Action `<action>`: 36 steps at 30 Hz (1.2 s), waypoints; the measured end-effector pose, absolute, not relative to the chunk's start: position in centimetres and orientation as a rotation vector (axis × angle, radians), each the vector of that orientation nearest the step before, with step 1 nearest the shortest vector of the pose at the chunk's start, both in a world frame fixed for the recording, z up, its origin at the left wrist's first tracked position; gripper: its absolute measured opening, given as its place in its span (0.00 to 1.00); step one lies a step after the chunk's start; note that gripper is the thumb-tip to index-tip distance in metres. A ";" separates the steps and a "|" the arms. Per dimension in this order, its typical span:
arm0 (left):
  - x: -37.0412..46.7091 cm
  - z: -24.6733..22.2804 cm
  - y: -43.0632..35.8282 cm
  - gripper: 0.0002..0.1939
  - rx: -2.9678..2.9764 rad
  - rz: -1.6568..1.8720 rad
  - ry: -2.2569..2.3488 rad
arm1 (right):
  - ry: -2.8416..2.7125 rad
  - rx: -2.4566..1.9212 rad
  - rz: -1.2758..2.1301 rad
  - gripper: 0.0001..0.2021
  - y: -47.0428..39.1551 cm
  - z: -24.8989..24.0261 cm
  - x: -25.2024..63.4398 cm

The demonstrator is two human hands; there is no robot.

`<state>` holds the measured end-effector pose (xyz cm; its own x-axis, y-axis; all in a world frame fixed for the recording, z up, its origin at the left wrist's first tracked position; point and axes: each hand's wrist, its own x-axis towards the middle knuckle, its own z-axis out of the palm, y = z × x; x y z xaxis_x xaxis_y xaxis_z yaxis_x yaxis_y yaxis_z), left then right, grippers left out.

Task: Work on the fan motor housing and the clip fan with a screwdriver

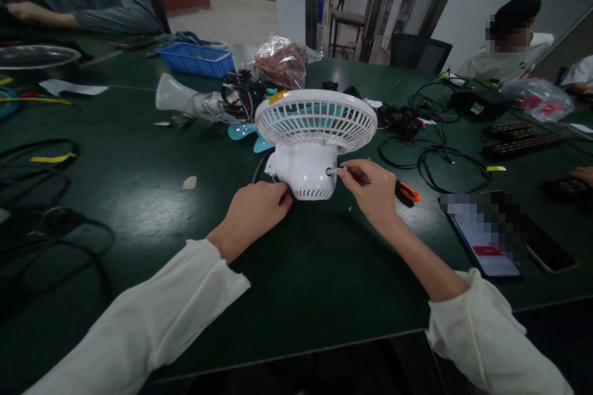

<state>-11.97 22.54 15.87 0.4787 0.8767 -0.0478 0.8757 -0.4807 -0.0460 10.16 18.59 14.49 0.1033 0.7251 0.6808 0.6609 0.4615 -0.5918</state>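
Stretching across most of the view, a dark green table (333,284) bears many loose things. Beyond its far left part sits a person in a grey long-sleeved top (125,3), a hand resting by the tabletop. Near the table's middle, between the wearer's two hands, is the white fan head (306,163), its slatted round guard on the far side and its smooth motor housing toward the wearer. Behind it to the left, a white flared piece (176,95) lies on its side; farther back are a blue tray (197,63) and a clear plastic bag (280,62) with reddish contents. The left hand (254,210) sits low at the housing's left side, fingers curled, but their tips are hidden, so whether they grasp anything cannot be told. The right hand (373,191) is at the opposite side, thumb and forefinger pinched together. To its right lie two phones (498,256) side by side; nearer that hand is an orange-and-black tool (409,191). Smallest is the thin pale piece (341,169) in the right hand's pinch, pointing into a round hole (329,171) in the housing.
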 end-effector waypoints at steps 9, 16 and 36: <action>-12.0 15.6 22.6 0.19 -2.652 0.105 -1.558 | -1.600 -1.228 0.174 0.11 18.9 14.5 10.1; -12.1 15.6 22.7 0.19 -2.676 0.103 -1.568 | -1.636 -1.129 0.171 0.11 17.9 15.1 10.5; -12.0 15.6 22.6 0.19 -2.671 0.107 -1.613 | -1.696 -1.119 0.215 0.11 17.8 14.8 10.5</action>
